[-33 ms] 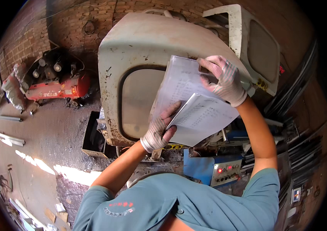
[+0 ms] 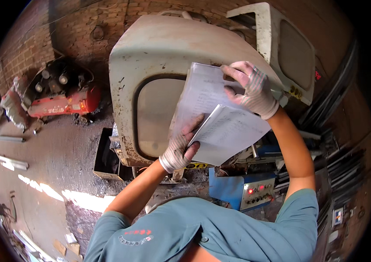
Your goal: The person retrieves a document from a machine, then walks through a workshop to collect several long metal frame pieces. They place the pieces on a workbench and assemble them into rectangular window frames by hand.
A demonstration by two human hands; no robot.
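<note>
Both my hands wear striped, soiled work gloves. Between them is a notebook (image 2: 233, 131) of white sheets with handwriting, its pages parted in two slanting sections. At its lower left edge, my left hand (image 2: 179, 148) is closed around the pages, thumb on the front section and fingers reaching between the leaves. My right hand (image 2: 249, 87) bends over the upper right edge of the rear pages. Its index finger touches the top corner and its thumb lies lower along the sheet; the other fingers are curled. Behind the notebook stands a worn, pale machine cover (image 2: 163, 48) with a dark-rimmed window.
A blue control box (image 2: 255, 192) with lit red indicators sits below the notebook. On the left are a red air compressor (image 2: 65, 102) and an open metal bin (image 2: 107, 153). Long dark bars (image 2: 343, 179) lie stacked at right. Pale metal profiles (image 2: 8, 160) rest on the floor.
The whole view has shifted very slightly. Both hands keep their places on the notebook.
</note>
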